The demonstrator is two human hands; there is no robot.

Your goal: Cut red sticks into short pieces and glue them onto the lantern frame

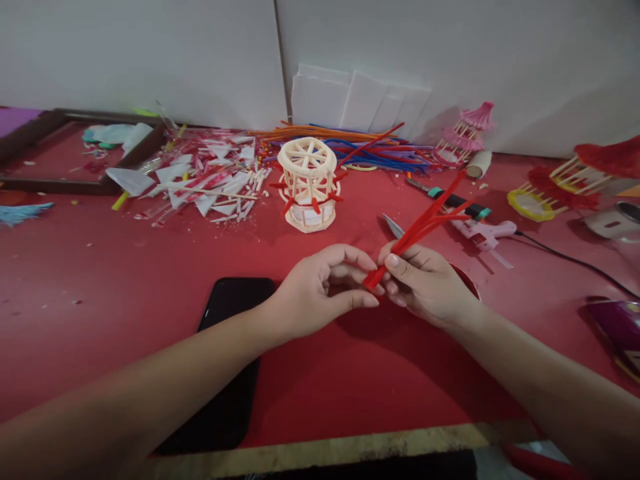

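Observation:
My right hand (425, 277) is closed on a small bundle of red pipe cleaners (417, 230), pinched between thumb and fingers, with the long ends fanning up to the right. A scissor blade (393, 227) sticks out past the same hand, and a red handle loop shows behind the palm; how they are gripped is hidden. My left hand (327, 287) curves around the bundle's lower end, thumb and fingers apart. Beyond both hands stands a round cream stick frame (309, 187) with red pipe cleaner pieces around its middle.
A black phone (225, 400) lies under my left forearm. Scraps and cut sticks (210, 173) are heaped at the back left. Pipe cleaners (380, 150) lie along the wall. A pink glue gun (483, 233) with its cord rests at right, near small pagoda-like models (467, 130).

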